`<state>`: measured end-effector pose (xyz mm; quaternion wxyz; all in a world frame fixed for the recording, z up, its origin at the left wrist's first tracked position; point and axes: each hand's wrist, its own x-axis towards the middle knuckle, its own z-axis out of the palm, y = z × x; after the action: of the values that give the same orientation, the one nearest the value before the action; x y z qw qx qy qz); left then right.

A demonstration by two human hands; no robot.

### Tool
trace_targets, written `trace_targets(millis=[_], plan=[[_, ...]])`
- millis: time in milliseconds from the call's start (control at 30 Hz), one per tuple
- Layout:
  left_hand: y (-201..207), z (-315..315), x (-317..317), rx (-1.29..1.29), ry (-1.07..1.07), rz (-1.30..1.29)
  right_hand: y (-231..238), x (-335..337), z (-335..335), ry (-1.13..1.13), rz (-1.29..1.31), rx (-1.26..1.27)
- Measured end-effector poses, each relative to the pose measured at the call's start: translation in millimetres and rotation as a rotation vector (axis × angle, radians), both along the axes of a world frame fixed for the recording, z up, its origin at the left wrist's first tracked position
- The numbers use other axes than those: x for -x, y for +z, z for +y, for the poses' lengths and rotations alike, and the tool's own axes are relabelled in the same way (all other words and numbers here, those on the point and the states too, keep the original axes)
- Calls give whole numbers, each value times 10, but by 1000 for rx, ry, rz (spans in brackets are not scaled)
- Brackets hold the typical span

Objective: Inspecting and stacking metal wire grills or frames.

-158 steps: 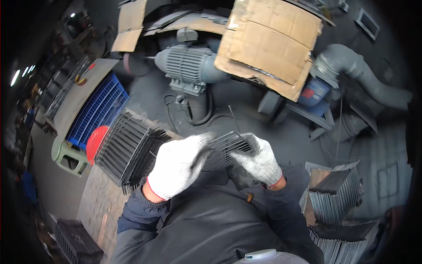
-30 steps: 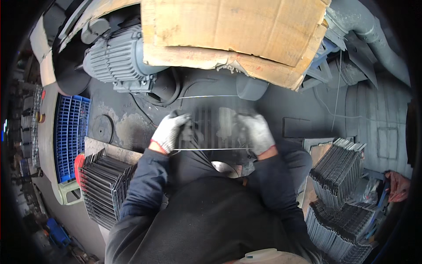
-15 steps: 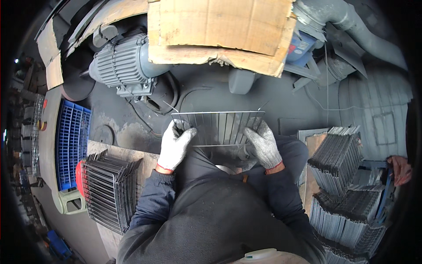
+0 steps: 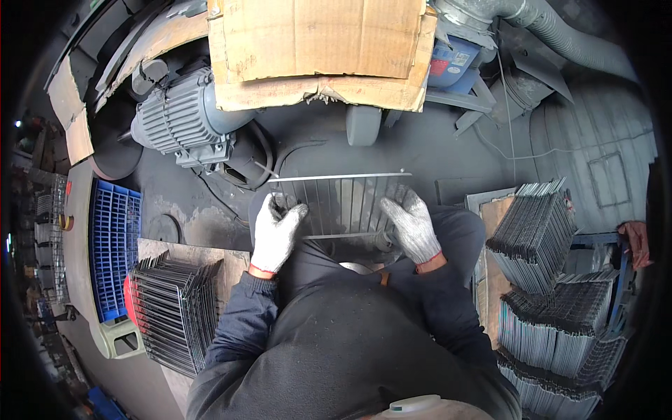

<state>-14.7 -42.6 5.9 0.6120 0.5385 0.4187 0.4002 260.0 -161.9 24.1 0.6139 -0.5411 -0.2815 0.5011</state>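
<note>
The wire grille panel, earlier held bunched beside the stack of grilles, was spread flat between the left hand and right hand, below the electric motor.

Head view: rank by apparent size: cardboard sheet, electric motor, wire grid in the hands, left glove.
1. Cardboard sheet, clearly largest.
2. Electric motor and wire grid: look about alike, so no firm order between them.
3. Left hand, in its white glove, smallest.
Fisheye bending toward the rim adds doubt.

wire grille ends hidden under gloved hands | right stacks cut off (frame edge)
</note>
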Motion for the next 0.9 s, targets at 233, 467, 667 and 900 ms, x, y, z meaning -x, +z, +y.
trace_targets(millis=[233,467,667,900], plan=[[-71,227,-499,279,-124,33,-224,-298,183,-130,-21,197],[-462,454,-1124,247,-229,102,-132,-747,118,-253,-94,236],[-381,545,-503,203,-83,178,-174,-323,562,-101,-135,264],[18,571,183,101,25,187,-557,234,730,17,20,179]])
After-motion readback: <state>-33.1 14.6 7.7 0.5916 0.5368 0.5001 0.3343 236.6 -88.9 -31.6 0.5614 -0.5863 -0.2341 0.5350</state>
